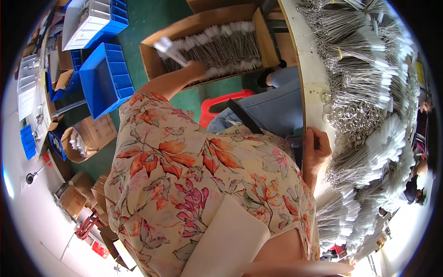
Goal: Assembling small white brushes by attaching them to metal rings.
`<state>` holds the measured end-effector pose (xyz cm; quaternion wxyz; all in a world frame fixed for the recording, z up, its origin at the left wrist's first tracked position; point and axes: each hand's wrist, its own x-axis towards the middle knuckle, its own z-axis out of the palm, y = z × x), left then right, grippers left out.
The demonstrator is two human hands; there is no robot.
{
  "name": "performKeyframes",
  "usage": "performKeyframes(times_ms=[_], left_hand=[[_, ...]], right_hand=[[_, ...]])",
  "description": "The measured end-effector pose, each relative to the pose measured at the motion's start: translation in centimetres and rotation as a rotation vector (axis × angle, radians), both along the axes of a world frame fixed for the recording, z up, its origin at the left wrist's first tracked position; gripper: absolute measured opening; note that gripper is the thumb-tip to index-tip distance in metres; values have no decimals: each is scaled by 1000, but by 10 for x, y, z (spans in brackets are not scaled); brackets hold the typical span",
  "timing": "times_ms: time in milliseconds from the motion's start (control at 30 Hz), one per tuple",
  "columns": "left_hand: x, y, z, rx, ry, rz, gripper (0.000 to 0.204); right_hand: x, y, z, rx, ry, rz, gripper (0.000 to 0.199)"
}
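My left hand (196,69) reaches out over an open cardboard box (152,64) on the green floor. It is closed on a small bundle of metal wire pieces with white tags (167,48), blurred by motion, above the rows of the same pieces (226,46) lying in the box. My right hand (316,148) rests against the edge of the white table (309,78) with its fingers curled; I see nothing in it. My flowered shirt fills the middle of the view.
Heaps of tagged wire bundles (369,83) cover the table at right. A red plastic stool (217,102) stands below me. Blue bins (106,78) and several small cardboard boxes (87,136) sit at left. Another person (417,184) is at the far right edge.
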<state>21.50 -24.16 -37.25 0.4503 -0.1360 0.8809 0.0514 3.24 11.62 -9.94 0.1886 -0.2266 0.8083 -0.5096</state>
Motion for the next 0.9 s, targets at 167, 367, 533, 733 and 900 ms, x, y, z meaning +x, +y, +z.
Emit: performKeyframes(times_ms=[167, 367, 533, 733, 900], left_hand=[[67, -8, -3, -144, 227, 125, 28], [-48, 17, 60, 94, 834, 606, 23], [-158, 25, 240, 162, 1754, 626, 14], [-349, 129, 395, 610, 1744, -138, 12], [-532, 168, 381, 564, 1239, -346, 25]], right_hand=[[-5, 3, -4, 22, 61, 3, 6], [-11, 18, -5, 2, 29, -6, 4], [-20, 35, 18, -103, -20, 155, 7], [-44, 90, 53, -264, 50, -21, 9], [-57, 151, 81, -246, 111, -252, 11]])
